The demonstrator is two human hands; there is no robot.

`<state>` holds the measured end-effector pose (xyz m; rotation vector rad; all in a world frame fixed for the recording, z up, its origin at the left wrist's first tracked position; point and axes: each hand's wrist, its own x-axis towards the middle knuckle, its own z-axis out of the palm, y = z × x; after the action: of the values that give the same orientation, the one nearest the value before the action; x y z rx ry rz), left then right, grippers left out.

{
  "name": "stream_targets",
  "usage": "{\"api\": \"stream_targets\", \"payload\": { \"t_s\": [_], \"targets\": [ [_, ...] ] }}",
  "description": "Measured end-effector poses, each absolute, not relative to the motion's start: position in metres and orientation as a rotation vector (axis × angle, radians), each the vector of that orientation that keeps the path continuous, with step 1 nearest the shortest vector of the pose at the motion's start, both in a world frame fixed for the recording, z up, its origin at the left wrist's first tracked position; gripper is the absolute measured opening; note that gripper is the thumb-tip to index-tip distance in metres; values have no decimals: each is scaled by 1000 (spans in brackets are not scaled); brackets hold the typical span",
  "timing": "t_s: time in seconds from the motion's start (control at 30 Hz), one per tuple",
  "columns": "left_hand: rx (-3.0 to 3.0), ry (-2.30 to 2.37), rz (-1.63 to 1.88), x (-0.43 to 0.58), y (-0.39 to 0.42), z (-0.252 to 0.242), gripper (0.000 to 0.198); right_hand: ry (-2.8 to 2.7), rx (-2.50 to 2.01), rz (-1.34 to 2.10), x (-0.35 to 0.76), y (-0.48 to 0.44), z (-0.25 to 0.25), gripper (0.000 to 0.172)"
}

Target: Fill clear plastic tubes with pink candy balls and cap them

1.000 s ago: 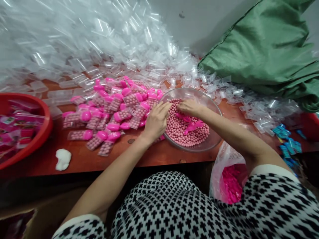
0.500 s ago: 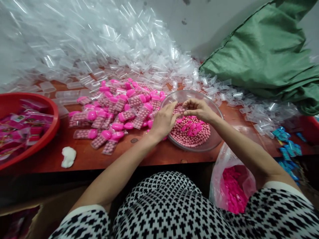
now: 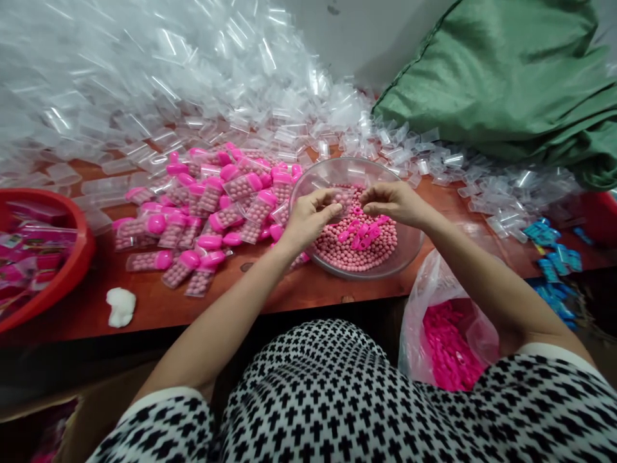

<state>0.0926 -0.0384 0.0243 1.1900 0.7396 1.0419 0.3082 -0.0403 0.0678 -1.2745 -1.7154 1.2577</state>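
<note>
A clear plastic bowl [image 3: 409, 254] holds many pink beads [image 3: 357, 256], with several bright pink plastic pieces [image 3: 361, 233] lying on top. Over the bowl's left side, my left hand [image 3: 308, 222] pinches a small clear container [image 3: 343, 198] with pink beads in it. My right hand [image 3: 398, 204] is just right of that container, apart from it. Its fingers are curled towards the thumb above the beads; whatever they hold is too small to make out. To the left of my left hand lies a pile of bead-filled containers [image 3: 250, 186] with pink caps.
Clear containers [image 3: 202, 83] are heaped along the back. A red basin [image 3: 87, 244] with pink packets stands left, near a white lump [image 3: 120, 307]. A green sack [image 3: 496, 83] is at back right. A plastic bag [image 3: 414, 321] of pink pieces hangs below the edge; blue pieces [image 3: 554, 257] lie right.
My hands have moved apart; the right has drawn away from the small container, which stays in my left hand. The whole view has shifted slightly.
</note>
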Motion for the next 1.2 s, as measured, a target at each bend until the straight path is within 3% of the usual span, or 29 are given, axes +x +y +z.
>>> {"api": "stream_targets", "payload": {
  "t_s": [0.13, 0.27, 0.4, 0.5, 0.57, 0.67, 0.77, 0.9, 1.2],
  "targets": [
    [1272, 763, 1005, 94, -38, 29, 33, -1713, -1144, 1293, 297, -41, 63, 34],
    [1281, 833, 1085, 89, -34, 27, 38, -1756, -1102, 1197, 281, -27, 60, 27],
    [1308, 960, 1215, 75, -32, 22, 37, -2333, -1349, 644, 272, -3, 48, 10],
    [1327, 1010, 1222, 67, -32, 19, 28, -2909, -1260, 227, 256, 4, 32, 21],
    [1390, 1031, 1237, 64, -32, 17, 27, -3088, -1060, 165, 242, 2, 22, 25],
    [1512, 1055, 1308, 58, -33, 17, 28, -2985, -1081, 335, 232, -4, 15, 20],
    [1606, 1069, 1340, 54, -33, 22, 31, -2482, -1273, 794, 242, -8, 22, 13],
    [1612, 1034, 1214, 61, -34, 27, 42, -1788, -1138, 1372, 266, -20, 41, 30],
    [1096, 714, 918, 89, -41, 30, 40, -1649, -1050, 1266, 282, -39, 65, 48]
  ]
}}
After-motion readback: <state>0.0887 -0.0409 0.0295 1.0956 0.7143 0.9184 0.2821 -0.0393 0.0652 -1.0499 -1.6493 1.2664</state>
